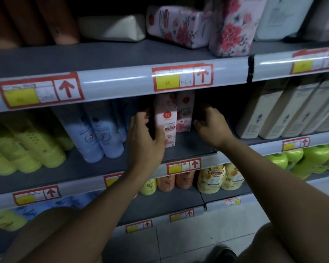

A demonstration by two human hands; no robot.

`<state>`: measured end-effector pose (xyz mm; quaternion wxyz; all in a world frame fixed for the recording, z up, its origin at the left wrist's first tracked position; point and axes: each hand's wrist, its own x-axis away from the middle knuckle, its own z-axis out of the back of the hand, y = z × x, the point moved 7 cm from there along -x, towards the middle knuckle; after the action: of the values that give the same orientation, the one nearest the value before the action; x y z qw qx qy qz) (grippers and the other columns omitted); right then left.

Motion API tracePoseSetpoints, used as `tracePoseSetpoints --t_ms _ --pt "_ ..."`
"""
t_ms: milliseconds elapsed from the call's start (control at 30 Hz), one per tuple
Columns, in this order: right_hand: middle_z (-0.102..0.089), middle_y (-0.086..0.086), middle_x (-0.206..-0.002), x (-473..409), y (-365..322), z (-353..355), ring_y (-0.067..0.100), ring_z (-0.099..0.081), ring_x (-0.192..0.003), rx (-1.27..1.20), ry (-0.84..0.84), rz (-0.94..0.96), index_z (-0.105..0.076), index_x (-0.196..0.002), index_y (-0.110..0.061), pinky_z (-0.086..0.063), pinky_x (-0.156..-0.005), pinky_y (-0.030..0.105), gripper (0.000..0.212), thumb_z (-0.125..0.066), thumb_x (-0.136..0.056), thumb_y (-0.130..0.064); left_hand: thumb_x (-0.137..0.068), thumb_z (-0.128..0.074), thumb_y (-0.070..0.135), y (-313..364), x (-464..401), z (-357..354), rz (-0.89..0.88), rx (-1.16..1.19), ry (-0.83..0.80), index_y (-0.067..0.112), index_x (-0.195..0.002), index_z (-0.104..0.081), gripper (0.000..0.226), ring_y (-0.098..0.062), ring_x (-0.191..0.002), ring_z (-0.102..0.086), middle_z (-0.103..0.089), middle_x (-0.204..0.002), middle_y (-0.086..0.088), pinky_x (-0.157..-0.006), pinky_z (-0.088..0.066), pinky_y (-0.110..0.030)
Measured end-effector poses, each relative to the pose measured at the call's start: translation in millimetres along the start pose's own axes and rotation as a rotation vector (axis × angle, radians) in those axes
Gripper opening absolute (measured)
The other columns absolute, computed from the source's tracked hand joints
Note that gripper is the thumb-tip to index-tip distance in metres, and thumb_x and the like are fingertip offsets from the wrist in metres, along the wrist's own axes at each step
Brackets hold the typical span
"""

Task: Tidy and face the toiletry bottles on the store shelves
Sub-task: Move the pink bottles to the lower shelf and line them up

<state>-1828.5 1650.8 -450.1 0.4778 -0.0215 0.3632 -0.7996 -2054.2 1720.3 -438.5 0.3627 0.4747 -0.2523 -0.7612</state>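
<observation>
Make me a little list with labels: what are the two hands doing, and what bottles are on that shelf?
left hand: left hand holds the front floral bottle
right hand: right hand reaches in beside the rear floral bottle; its grip is hard to see in the dark
shelf: middle shelf
left neighbours: blue bottles, then yellow-green bottles
right neighbours: cream bottles

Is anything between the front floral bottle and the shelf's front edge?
Nothing visible. The left hand holds the front floral bottle; bare shelf lies ahead of it. The right hand sits off to its right.
</observation>
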Motion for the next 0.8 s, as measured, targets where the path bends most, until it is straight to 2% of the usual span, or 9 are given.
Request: tracePoseSetpoints --t_ms 67,167,233,300,400,533,567,667,800 --pt "-0.064 0.018 -0.13 11 2 8 0.037 -0.062 -0.12 0.012 -0.014 -0.004 -0.059 -0.137 -0.01 -0.053 -0.1 0.045 0.046 -0.066 -0.092 -0.018 -0.093 -0.07 0.012 6 9 11 -0.059 0.046 -0.032 0.013 -0.131 -0.056 0.04 -0.013 -0.11 -0.06 -0.063 -0.126 -0.002 -0.09 -0.051 -0.024" --pt "-0.064 0.015 -0.131 29 -1 20 0.032 -0.063 -0.12 0.034 -0.045 0.009 -0.061 -0.137 -0.01 -0.051 -0.103 0.044 0.044 -0.067 -0.094 -0.016 -0.093 -0.065 0.021 20 25 27 -0.127 0.082 -0.079 0.018 -0.133 -0.058 0.041 -0.008 -0.112 -0.059 -0.063 -0.124 0.003 -0.095 -0.048 -0.016" --pt "-0.067 0.013 -0.127 40 -9 31 0.029 -0.066 -0.116 0.041 -0.038 0.028 -0.064 -0.135 -0.011 -0.052 -0.1 0.041 0.041 -0.066 -0.094 -0.016 -0.092 -0.065 0.019 28 40 37 -0.153 0.079 -0.101 0.023 -0.129 -0.058 0.038 -0.007 -0.109 -0.06 -0.062 -0.119 0.006 -0.096 -0.051 -0.023" --pt "-0.069 0.009 -0.122 52 -21 43 0.025 -0.068 -0.111 0.026 -0.014 0.044 -0.067 -0.132 -0.014 -0.054 -0.097 0.039 0.037 -0.064 -0.095 -0.016 -0.091 -0.069 0.006 33 53 47 -0.171 0.068 -0.121 0.03 -0.127 -0.057 0.045 -0.006 -0.111 -0.06 -0.062 -0.117 0.008 -0.096 -0.054 -0.033" --pt "-0.071 0.003 -0.117 73 -39 58 0.018 -0.068 -0.105 -0.034 0.046 0.065 -0.07 -0.126 -0.016 -0.056 -0.093 0.036 0.032 -0.064 -0.095 -0.014 -0.09 -0.071 0.002 44 60 64 -0.192 0.055 -0.118 0.033 -0.123 -0.058 0.048 -0.004 -0.11 -0.06 -0.061 -0.114 0.012 -0.094 -0.055 -0.036" --pt "-0.07 -0.007 -0.112 104 -59 78 0.001 -0.064 -0.096 -0.129 0.143 0.074 -0.072 -0.118 -0.021 -0.049 -0.083 0.011 0.024 -0.065 -0.096 -0.013 -0.092 -0.067 0.009 78 53 88 -0.268 0.072 -0.117 0.037 -0.118 -0.057 0.04 -0.001 -0.11 -0.058 -0.058 -0.111 0.023 -0.093 -0.05 -0.021" --pt "-0.069 -0.01 -0.11 110 -63 85 -0.002 -0.063 -0.096 -0.15 0.174 0.077 -0.071 -0.116 -0.022 -0.047 -0.081 0.008 0.024 -0.065 -0.095 -0.013 -0.092 -0.066 0.01 88 49 93 -0.296 0.082 -0.119 0.035 -0.119 -0.057 0.038 -0.001 -0.111 -0.058 -0.058 -0.112 0.022 -0.093 -0.048 -0.019" --pt "-0.068 -0.01 -0.109 121 -76 106 -0.002 -0.063 -0.098 -0.205 0.247 0.082 -0.068 -0.118 -0.023 -0.052 -0.086 0.021 0.026 -0.065 -0.095 -0.013 -0.092 -0.067 0.005 115 38 105 -0.349 0.093 -0.122 0.031 -0.119 -0.058 0.039 -0.003 -0.111 -0.059 -0.058 -0.113 0.019 -0.093 -0.047 -0.016" --pt "-0.065 -0.007 -0.111 124 -96 138 0.003 -0.062 -0.099 -0.218 0.325 0.092 -0.064 -0.124 -0.019 -0.054 -0.088 0.03 0.028 -0.067 -0.097 -0.016 -0.091 -0.068 0.003 145 21 112 -0.31 0.152 -0.135 0.027 -0.115 -0.06 0.035 -0.009 -0.099 -0.06 -0.058 -0.108 0.015 -0.083 -0.054 -0.025"
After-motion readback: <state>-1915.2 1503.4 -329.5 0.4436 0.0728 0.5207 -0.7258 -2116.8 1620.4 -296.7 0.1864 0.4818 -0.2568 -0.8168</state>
